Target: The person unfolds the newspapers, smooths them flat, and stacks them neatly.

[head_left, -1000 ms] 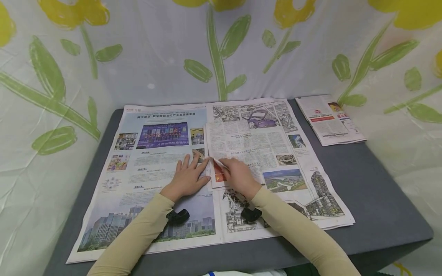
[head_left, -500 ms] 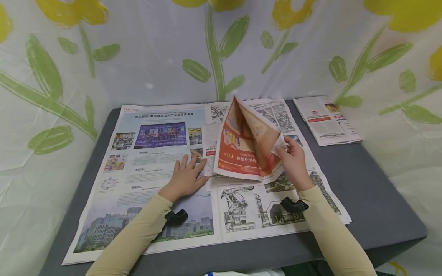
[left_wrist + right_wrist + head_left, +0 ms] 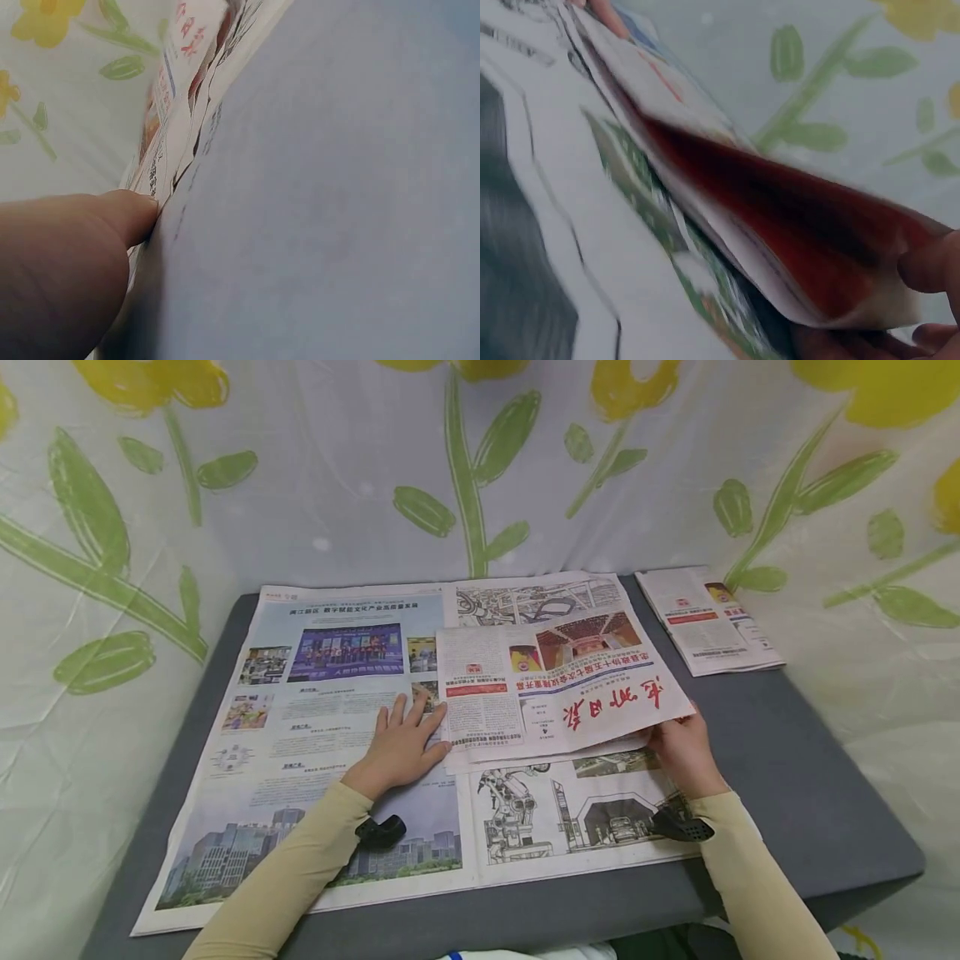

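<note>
A smaller newspaper (image 3: 555, 710), with red title characters upside down to me, lies over the right half of a large spread newspaper (image 3: 330, 756). My right hand (image 3: 682, 747) pinches its near right corner. In the right wrist view, thumb and fingers hold the raised corner, and a red inner page (image 3: 765, 217) shows in the gap below the top sheet. My left hand (image 3: 397, 747) rests flat on the large newspaper with fingers spread, fingertips right at the small paper's left edge. The left wrist view shows the thumb (image 3: 127, 214) by the layered page edges.
A folded newspaper (image 3: 708, 622) lies at the back right of the dark grey table (image 3: 810, 777). Behind and beside the table hangs a white curtain (image 3: 322, 468) with yellow flowers and green leaves. Each wrist bears a black camera.
My right hand has moved from the small newspaper's left edge to the right, lifting and turning a sheet over, so the red-titled page now faces up. The left hand has stayed in place.
</note>
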Demonstrator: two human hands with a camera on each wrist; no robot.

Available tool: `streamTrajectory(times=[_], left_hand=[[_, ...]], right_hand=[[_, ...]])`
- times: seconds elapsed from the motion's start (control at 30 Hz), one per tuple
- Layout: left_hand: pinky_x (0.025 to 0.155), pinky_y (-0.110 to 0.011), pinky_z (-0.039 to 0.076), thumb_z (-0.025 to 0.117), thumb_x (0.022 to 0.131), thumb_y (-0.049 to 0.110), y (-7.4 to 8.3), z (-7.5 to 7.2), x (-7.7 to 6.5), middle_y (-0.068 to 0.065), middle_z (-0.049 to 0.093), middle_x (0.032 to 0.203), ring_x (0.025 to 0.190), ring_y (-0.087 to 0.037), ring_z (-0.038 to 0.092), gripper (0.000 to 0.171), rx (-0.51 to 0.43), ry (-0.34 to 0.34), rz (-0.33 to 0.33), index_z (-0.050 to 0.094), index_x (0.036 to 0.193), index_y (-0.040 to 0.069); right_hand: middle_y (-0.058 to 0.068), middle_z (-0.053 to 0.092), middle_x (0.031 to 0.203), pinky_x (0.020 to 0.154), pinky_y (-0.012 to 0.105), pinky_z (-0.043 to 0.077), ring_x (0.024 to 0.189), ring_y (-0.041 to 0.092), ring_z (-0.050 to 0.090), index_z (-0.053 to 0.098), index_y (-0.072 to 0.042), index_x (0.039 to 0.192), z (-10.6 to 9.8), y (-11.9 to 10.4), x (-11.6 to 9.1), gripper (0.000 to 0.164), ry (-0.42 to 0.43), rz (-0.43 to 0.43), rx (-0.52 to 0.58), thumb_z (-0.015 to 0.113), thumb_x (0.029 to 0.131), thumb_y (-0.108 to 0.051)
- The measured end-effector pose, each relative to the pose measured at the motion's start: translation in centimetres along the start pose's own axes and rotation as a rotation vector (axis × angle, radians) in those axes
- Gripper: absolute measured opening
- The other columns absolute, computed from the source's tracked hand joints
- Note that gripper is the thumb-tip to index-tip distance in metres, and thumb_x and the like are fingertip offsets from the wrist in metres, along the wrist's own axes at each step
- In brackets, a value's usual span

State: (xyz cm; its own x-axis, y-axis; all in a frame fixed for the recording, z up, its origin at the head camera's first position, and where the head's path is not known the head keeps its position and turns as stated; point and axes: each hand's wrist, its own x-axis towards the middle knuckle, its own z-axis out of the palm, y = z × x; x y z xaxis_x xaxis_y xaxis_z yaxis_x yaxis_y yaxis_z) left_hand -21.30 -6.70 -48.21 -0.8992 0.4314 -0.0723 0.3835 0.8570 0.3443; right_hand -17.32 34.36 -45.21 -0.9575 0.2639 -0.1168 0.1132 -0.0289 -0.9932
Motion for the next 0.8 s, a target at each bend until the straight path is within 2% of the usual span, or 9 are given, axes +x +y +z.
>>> streamTrajectory(times=[0.07, 0.17, 0.3, 0.43, 0.53, 0.6, 0.67, 0.73, 0.8], left_hand=[[0.121, -0.073, 0.004, 0.048, 0.105, 0.047, 0.1, -0.1, 0.0, -0.020, 0.009, 0.172, 0.157, -0.051, 0.000, 0.068, -0.002, 0.001, 0.001, 0.028, 0.163, 0.018], [0.122, -0.073, 0.004, 0.048, 0.105, 0.047, 0.2, -0.2, -0.1, -0.020, 0.009, 0.172, 0.157, -0.051, 0.000, 0.068, -0.008, 0.002, 0.001, 0.028, 0.163, 0.018], [0.121, -0.073, 0.005, 0.049, 0.105, 0.046, 0.2, -0.3, -0.1, -0.021, 0.011, 0.171, 0.156, -0.052, 0.001, 0.067, -0.012, 0.004, 0.004, 0.030, 0.162, 0.017], [0.121, -0.073, 0.005, 0.048, 0.105, 0.046, 0.2, -0.3, 0.1, -0.021, 0.011, 0.171, 0.156, -0.052, 0.001, 0.067, -0.005, 0.006, 0.007, 0.029, 0.162, 0.017], [0.121, -0.073, 0.005, 0.049, 0.105, 0.047, 0.3, -0.4, 0.2, -0.021, 0.011, 0.171, 0.156, -0.052, 0.001, 0.068, -0.011, 0.006, 0.007, 0.029, 0.162, 0.017], [0.120, -0.075, 0.006, 0.050, 0.105, 0.045, 0.4, -0.5, 0.4, -0.023, 0.014, 0.170, 0.156, -0.054, 0.003, 0.067, -0.025, 0.027, 0.012, 0.031, 0.162, 0.015], [0.119, -0.076, 0.009, 0.051, 0.104, 0.043, 0.6, -0.9, 0.8, -0.025, 0.017, 0.169, 0.154, -0.056, 0.007, 0.066, -0.026, 0.061, 0.028, 0.033, 0.161, 0.013], [0.118, -0.077, 0.012, 0.052, 0.105, 0.041, 1.0, -1.5, 1.7, -0.027, 0.021, 0.167, 0.153, -0.057, 0.011, 0.065, -0.009, 0.102, 0.055, 0.035, 0.160, 0.012], [0.118, -0.076, 0.014, 0.051, 0.105, 0.040, 1.6, -2.3, 3.1, -0.026, 0.022, 0.167, 0.153, -0.057, 0.013, 0.063, 0.019, 0.123, 0.079, 0.035, 0.160, 0.012]], right_hand=[[-0.007, 0.058, 0.099, 0.070, 0.019, 0.054, 0.077, 0.000, 0.061, 0.031, -0.016, 0.151, -0.9, 0.1, -0.1, 0.048, -0.004, 0.024, -0.020, 0.050, 0.108, -0.025], [0.001, 0.052, 0.112, 0.075, 0.016, 0.057, 0.083, -0.003, 0.066, 0.006, -0.008, 0.162, -1.9, 0.0, -0.2, 0.075, 0.024, 0.043, -0.054, 0.053, 0.107, -0.026], [0.006, 0.045, 0.119, 0.077, 0.013, 0.057, 0.083, -0.005, 0.065, -0.002, -0.006, 0.164, -2.8, -0.1, -0.2, 0.078, 0.080, 0.053, -0.085, 0.050, 0.107, -0.020], [0.008, 0.044, 0.129, 0.077, 0.011, 0.055, 0.087, -0.006, 0.063, 0.002, -0.007, 0.164, -3.4, -0.3, -0.1, 0.074, 0.136, 0.048, -0.098, 0.047, 0.107, -0.017], [0.009, 0.045, 0.135, 0.079, 0.010, 0.052, 0.096, -0.003, 0.059, 0.013, -0.008, 0.164, -3.6, -0.4, -0.2, 0.068, 0.229, 0.021, -0.130, 0.049, 0.106, -0.014], [0.012, 0.048, 0.141, 0.086, 0.014, 0.050, 0.109, 0.006, 0.058, 0.022, -0.008, 0.162, -3.5, -0.7, -0.6, 0.063, 0.288, -0.026, -0.204, 0.049, 0.105, -0.013], [0.016, 0.050, 0.145, 0.095, 0.025, 0.048, 0.123, 0.018, 0.056, 0.033, -0.007, 0.158, -2.9, -1.1, -1.2, 0.057, 0.317, -0.092, -0.318, 0.051, 0.104, -0.013], [0.022, 0.049, 0.150, 0.104, 0.040, 0.046, 0.136, 0.032, 0.051, 0.040, -0.004, 0.154, -2.0, -1.4, -1.9, 0.053, 0.261, -0.167, -0.463, 0.052, 0.104, -0.013], [0.026, 0.049, 0.151, 0.108, 0.054, 0.043, 0.141, 0.042, 0.046, 0.044, -0.001, 0.150, -0.5, -1.7, -2.7, 0.051, 0.140, -0.244, -0.614, 0.054, 0.103, -0.014]])
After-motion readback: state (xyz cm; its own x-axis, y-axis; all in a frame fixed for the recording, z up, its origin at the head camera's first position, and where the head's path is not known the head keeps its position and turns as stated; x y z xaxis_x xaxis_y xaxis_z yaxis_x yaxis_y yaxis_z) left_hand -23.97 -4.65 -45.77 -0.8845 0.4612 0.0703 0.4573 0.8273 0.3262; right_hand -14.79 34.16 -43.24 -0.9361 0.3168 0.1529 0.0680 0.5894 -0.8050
